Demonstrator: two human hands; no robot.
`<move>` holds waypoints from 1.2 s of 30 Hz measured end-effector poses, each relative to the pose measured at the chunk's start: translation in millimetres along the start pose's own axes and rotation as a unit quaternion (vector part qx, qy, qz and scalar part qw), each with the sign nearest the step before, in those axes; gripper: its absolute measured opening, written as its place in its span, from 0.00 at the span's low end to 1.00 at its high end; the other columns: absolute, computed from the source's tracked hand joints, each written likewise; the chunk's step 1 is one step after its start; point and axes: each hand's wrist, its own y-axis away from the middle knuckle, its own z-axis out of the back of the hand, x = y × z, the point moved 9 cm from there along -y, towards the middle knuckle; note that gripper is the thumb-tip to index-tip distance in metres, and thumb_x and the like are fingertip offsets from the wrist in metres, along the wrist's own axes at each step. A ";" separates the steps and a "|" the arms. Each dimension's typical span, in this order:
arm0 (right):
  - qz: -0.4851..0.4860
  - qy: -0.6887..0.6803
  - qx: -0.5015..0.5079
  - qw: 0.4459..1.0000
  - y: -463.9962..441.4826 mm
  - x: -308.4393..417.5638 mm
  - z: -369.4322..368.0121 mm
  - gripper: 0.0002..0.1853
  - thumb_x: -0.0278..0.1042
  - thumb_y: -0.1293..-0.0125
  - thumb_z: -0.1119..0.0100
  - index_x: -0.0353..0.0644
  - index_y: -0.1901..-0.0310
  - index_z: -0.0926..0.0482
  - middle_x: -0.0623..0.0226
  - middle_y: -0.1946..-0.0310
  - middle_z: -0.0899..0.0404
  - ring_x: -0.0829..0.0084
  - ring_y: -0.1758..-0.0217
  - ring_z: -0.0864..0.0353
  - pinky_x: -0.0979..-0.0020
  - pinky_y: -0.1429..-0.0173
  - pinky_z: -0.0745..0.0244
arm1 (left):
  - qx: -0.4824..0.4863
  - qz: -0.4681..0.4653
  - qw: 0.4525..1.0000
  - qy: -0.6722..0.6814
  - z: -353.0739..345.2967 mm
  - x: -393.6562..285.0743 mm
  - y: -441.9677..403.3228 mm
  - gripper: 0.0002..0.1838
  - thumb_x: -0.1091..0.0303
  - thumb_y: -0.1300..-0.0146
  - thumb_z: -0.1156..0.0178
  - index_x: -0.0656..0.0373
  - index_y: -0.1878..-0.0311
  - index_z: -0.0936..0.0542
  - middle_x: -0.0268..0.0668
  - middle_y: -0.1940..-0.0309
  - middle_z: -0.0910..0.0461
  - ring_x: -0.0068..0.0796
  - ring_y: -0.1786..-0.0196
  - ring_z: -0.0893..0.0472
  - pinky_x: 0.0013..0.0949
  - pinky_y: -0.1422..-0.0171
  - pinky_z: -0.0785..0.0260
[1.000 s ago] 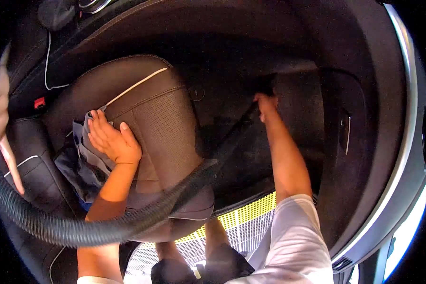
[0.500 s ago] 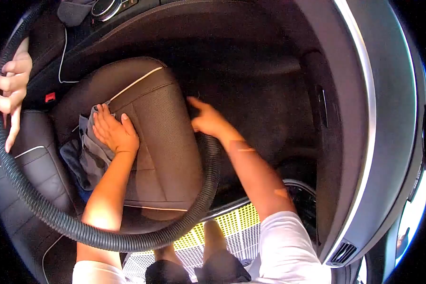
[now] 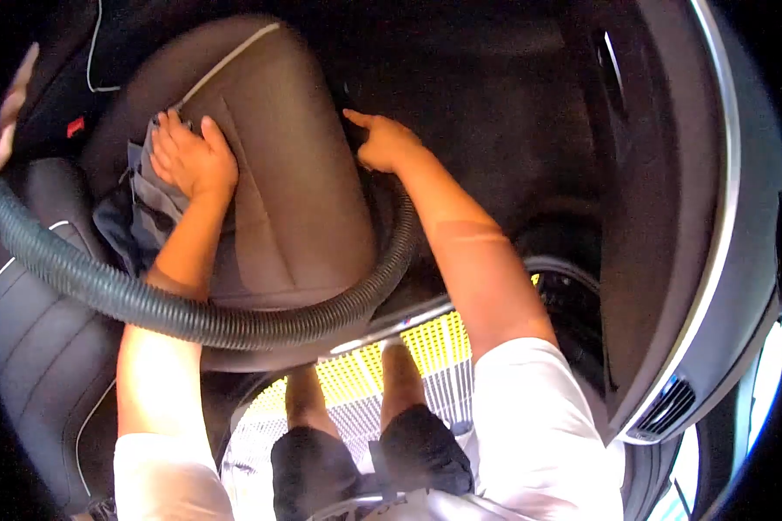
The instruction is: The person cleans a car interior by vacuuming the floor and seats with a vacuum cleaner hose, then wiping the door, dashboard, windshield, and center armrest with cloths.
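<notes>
Here's the black hose (image 3: 235, 326), sweeping from nine o'clock through seven and up towards twelve — where the right hand (image 3: 384, 146) has its fingers clamped round it beside the car seat (image 3: 300, 191). At ten, the left hand (image 3: 193, 160) lies flat on the grey cloth (image 3: 154, 193), fingers together, thumb apart. Between nine and ten — another person's hand (image 3: 9, 117), grip impossible to tell.

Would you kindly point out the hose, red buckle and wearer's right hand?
Hose (image 3: 252, 328), head view: middle of its curve.
Red buckle (image 3: 76, 128), head view: its face.
Wearer's right hand (image 3: 387, 144), head view: its back.
</notes>
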 end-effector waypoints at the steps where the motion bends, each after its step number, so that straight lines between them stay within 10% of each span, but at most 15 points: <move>1: 0.011 -0.011 0.008 1.000 15.3 -13.6 -13.1 0.41 0.26 0.48 0.45 0.70 0.30 0.35 0.55 0.41 0.23 0.54 0.40 0.22 0.59 0.36 0.27 | 0.003 0.000 1.000 -0.002 -0.3 0.5 1.2 0.32 0.47 0.31 0.53 0.58 0.30 0.34 0.43 0.28 0.37 0.46 0.25 0.43 0.50 0.22 0.60; 12: -0.107 -0.029 0.204 0.973 263.7 -135.6 -164.6 0.47 0.27 0.53 0.44 0.64 0.26 0.42 0.45 0.51 0.19 0.53 0.48 0.18 0.63 0.44 0.26 | 0.018 0.001 0.998 0.056 -10.4 12.4 -9.8 0.37 0.40 0.38 0.47 0.57 0.33 0.31 0.41 0.30 0.33 0.41 0.25 0.42 0.54 0.23 0.61; 15: -0.139 0.026 0.220 0.965 285.4 -139.7 -150.9 0.45 0.28 0.48 0.44 0.59 0.25 0.43 0.48 0.37 0.28 0.52 0.36 0.26 0.63 0.31 0.34 | 0.093 -0.032 0.986 0.131 -12.4 19.2 -14.1 0.35 0.43 0.36 0.48 0.57 0.33 0.31 0.44 0.30 0.34 0.46 0.26 0.41 0.55 0.24 0.60; 17: -0.036 -0.026 0.055 0.997 273.5 -158.8 -125.7 0.44 0.28 0.47 0.44 0.59 0.25 0.44 0.48 0.36 0.28 0.51 0.35 0.27 0.62 0.30 0.34 | 0.104 -0.117 0.955 0.253 -4.8 26.3 -3.4 0.31 0.47 0.33 0.49 0.57 0.32 0.31 0.46 0.30 0.35 0.50 0.26 0.41 0.58 0.24 0.59; 20: -0.176 0.019 0.021 0.984 255.5 -159.7 -68.8 0.41 0.31 0.46 0.43 0.49 0.26 0.41 0.48 0.38 0.27 0.50 0.37 0.25 0.60 0.33 0.31 | 0.055 -0.185 0.964 0.185 56.6 10.3 29.4 0.28 0.54 0.29 0.51 0.63 0.33 0.32 0.50 0.28 0.39 0.59 0.27 0.40 0.61 0.26 0.51; 22: -0.169 0.016 0.000 0.985 233.3 -191.3 -113.2 0.41 0.31 0.46 0.44 0.49 0.26 0.42 0.48 0.38 0.27 0.50 0.37 0.25 0.59 0.34 0.30 | 0.147 -0.043 0.857 0.492 44.0 23.8 57.4 0.31 0.50 0.30 0.50 0.65 0.34 0.31 0.51 0.28 0.39 0.58 0.30 0.36 0.60 0.27 0.48; 24: -0.198 0.068 0.037 0.977 248.5 -157.7 -142.0 0.42 0.31 0.46 0.45 0.50 0.25 0.44 0.46 0.39 0.26 0.50 0.36 0.26 0.58 0.34 0.30 | 0.400 0.113 0.460 0.785 57.9 11.3 122.7 0.40 0.37 0.31 0.58 0.63 0.30 0.36 0.49 0.28 0.39 0.47 0.28 0.36 0.60 0.23 0.54; 26: -0.148 0.082 0.120 0.978 266.2 -123.3 -184.2 0.41 0.33 0.44 0.46 0.53 0.26 0.43 0.47 0.42 0.24 0.50 0.38 0.24 0.56 0.34 0.29 | 0.412 0.296 0.200 0.838 148.2 -24.7 167.7 0.42 0.31 0.34 0.62 0.59 0.33 0.31 0.50 0.29 0.36 0.49 0.29 0.34 0.61 0.25 0.48; 28: -0.105 0.057 0.177 0.977 292.1 -77.8 -217.0 0.39 0.31 0.43 0.47 0.59 0.27 0.40 0.48 0.43 0.23 0.49 0.39 0.23 0.55 0.35 0.29 | 0.366 0.416 0.217 0.804 188.3 -15.1 198.8 0.42 0.29 0.34 0.63 0.57 0.34 0.29 0.49 0.35 0.28 0.53 0.35 0.28 0.60 0.27 0.44; 31: -0.011 0.048 0.226 0.973 314.7 -13.9 -264.9 0.42 0.28 0.47 0.48 0.52 0.26 0.43 0.45 0.45 0.22 0.49 0.42 0.22 0.56 0.38 0.27 | 0.376 0.330 0.057 0.864 249.9 -3.1 200.0 0.44 0.29 0.36 0.57 0.58 0.32 0.31 0.52 0.38 0.25 0.59 0.42 0.22 0.62 0.30 0.39; 34: 0.001 0.061 0.209 0.976 309.4 34.5 -286.3 0.40 0.29 0.45 0.48 0.48 0.26 0.42 0.48 0.48 0.20 0.50 0.45 0.19 0.55 0.41 0.25 | 0.357 0.300 0.065 0.882 283.4 21.1 189.7 0.34 0.38 0.33 0.51 0.54 0.35 0.27 0.43 0.45 0.19 0.49 0.49 0.17 0.57 0.39 0.31; 36: 0.007 0.058 0.161 0.985 283.2 51.9 -314.1 0.34 0.29 0.45 0.48 0.45 0.32 0.33 0.49 0.49 0.19 0.50 0.46 0.19 0.55 0.42 0.24 | 0.343 0.285 0.165 0.880 283.3 53.4 187.6 0.25 0.52 0.35 0.40 0.53 0.39 0.25 0.39 0.53 0.16 0.44 0.58 0.16 0.53 0.47 0.28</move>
